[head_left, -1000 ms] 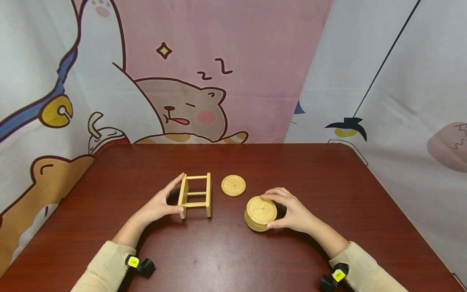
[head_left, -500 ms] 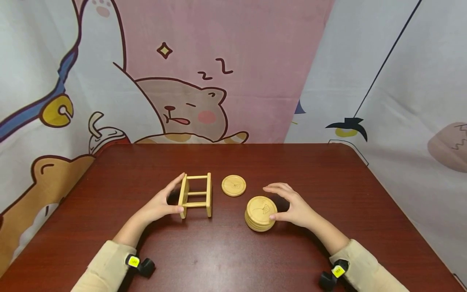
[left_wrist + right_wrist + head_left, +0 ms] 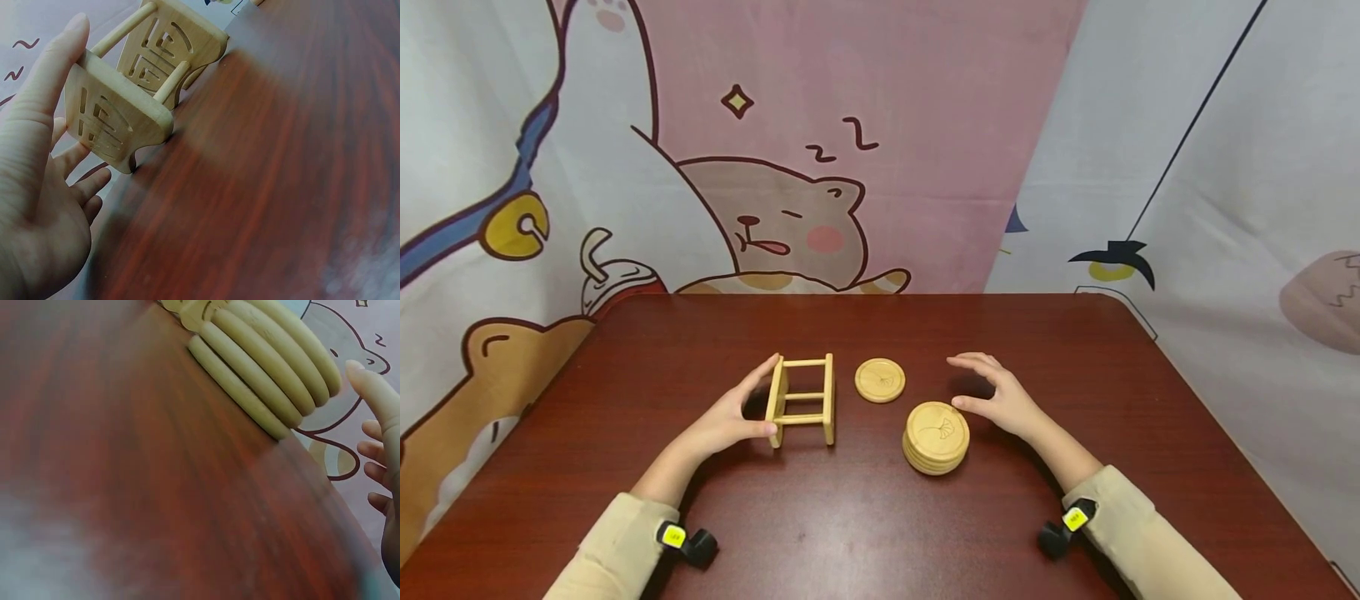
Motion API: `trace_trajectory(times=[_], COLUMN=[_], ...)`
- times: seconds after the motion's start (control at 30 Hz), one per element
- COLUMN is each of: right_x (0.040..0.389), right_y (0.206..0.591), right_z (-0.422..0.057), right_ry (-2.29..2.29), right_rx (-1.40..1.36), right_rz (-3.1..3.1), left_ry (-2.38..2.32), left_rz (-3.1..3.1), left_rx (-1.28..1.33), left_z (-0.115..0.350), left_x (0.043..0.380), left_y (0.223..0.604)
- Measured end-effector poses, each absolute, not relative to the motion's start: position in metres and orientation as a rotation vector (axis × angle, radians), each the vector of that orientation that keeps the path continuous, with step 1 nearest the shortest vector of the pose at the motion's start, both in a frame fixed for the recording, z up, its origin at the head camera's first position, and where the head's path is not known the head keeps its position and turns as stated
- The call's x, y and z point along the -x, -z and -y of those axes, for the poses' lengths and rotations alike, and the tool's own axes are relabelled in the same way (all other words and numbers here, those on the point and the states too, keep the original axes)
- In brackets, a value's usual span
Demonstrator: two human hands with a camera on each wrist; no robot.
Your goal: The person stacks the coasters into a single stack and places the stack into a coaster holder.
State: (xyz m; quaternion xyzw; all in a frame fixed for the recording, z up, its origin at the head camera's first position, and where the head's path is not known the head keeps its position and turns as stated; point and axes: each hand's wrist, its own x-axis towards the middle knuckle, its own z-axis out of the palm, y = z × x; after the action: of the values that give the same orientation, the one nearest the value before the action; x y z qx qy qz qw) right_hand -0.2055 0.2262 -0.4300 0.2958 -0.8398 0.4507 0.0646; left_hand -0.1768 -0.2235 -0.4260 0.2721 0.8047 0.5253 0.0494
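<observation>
A light wooden coaster rack [image 3: 829, 402] with slotted side panels stands left of the table's middle. My left hand [image 3: 724, 427] grips its left panel, thumb at the near edge and fingers at the far edge. In the left wrist view the thumb lies along the top of the near panel [image 3: 132, 103]. To the right of the rack is a stack of several round wooden coasters [image 3: 936, 442], the top one engraved with a leaf. Beside the stack, my right hand [image 3: 1006, 404] hovers with fingers loosely extended, holding nothing. The right wrist view shows its thumb apart from the stacked coasters [image 3: 265, 372].
A single coaster [image 3: 880, 381] lies flat between the rack and the stack, farther back. Everything stands on a dark reddish wooden table [image 3: 865, 533]. A printed cloth [image 3: 955, 125] hangs behind the far edge.
My right hand has let go of the coaster stack and drawn away to its far right side. The left hand, the rack and the coasters have stayed where they were.
</observation>
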Motion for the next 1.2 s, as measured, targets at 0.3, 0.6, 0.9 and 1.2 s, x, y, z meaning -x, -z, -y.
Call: trace_trajectory(times=[0.3, 0.6, 0.9, 1.2], right_x=[0.227, 0.240, 0.253, 0.267], right_y=[0.440, 0.442, 0.441, 0.440], right_z=[-0.221, -0.207, -0.192, -0.182], right_ry=[-1.397, -1.360, -1.311, -1.189], right_rx=[-0.882, -0.945, -1.059, -1.140], right_rz=[2.587, 2.666, 2.699, 2.780], left_ry=[-1.602, -1.609, -1.595, -1.608], left_rz=[-2.456, -2.451, -2.467, -2.458], left_rx=[-0.839, -0.822, -0.808, -0.827], left_z=[0.225, 0.224, 0.224, 0.224], left_x=[0.177, 0.177, 0.178, 0.177], left_y=[0.427, 0.427, 0.426, 0.427])
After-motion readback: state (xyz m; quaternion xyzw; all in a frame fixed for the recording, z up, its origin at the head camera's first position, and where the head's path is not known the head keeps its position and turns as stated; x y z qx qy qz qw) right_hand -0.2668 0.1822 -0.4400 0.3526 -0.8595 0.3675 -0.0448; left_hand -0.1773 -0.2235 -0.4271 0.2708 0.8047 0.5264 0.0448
